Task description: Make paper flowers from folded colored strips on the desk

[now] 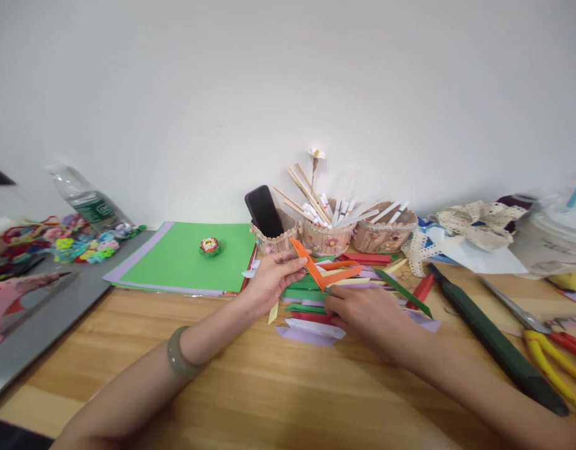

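My left hand [272,284] pinches an orange folded paper strip [307,262] between thumb and fingers. The strip is bent into a V shape, raised above a pile of folded paper strips [311,337] in green, red, purple, white and cream. My right hand [363,315] is low at the near side of that pile with its fingers curled. Its fingertips are partly hidden, and whatever they grip cannot be made out. A dark green strip [404,294] lies just beyond the right hand.
Behind the pile stand three decorated holders, one with a phone [264,211], others with sticks and markers [318,212]. A small paper flower [209,246] rests on green sheets [175,262]. At right lie a dark green long-handled tool [494,340], scissors [545,350] and lace [480,225]; at left, a pink glue gun [10,300].
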### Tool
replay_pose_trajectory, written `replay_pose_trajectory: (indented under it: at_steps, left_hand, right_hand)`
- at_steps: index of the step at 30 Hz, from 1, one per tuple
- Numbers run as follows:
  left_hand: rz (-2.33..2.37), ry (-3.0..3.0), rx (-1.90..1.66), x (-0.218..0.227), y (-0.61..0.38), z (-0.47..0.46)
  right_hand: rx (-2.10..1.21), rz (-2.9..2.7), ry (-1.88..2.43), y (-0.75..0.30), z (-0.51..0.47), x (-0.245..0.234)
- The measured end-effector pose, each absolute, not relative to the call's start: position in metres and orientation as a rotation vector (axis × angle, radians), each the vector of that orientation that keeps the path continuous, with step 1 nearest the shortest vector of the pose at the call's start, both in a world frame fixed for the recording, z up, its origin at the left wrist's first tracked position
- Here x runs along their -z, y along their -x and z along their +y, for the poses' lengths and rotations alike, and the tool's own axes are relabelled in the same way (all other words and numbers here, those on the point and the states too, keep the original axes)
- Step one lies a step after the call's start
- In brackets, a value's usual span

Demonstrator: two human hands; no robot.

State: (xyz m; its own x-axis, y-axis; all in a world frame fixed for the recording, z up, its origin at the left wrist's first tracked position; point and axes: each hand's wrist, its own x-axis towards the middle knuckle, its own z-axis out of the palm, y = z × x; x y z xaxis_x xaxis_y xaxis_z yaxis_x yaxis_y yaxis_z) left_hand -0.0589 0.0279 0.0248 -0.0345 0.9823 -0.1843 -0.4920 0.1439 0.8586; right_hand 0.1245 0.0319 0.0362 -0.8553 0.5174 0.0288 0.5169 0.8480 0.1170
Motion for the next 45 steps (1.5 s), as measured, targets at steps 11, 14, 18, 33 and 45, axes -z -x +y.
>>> replay_pose_trajectory:
  at_steps: [11,14,18,33,45]
  left_hand:
    - [0.92,-0.686,-1.398,-0.025,0.061,0.029]
    - [0.911,-0.695,-1.376,-0.022,0.058,0.028]
    - [0.893,-0.728,-1.314,-0.024,0.05,0.02]
    - [0.911,-0.797,-1.278,-0.034,0.04,0.009]
    - [0.844,-0.796,-1.223,-0.032,0.039,0.005]
  right_hand:
    - [0.639,3.004,-1.17,-0.144,0.05,-0.07]
    - [1.227,2.938,-1.297,-0.148,0.056,-0.076]
    - [1.78,2.803,-1.418,-0.14,0.055,-0.069]
    - [1.687,2.866,-1.474,-0.128,0.04,-0.059]
    - [1.392,2.919,-1.5,-0.125,0.043,-0.052]
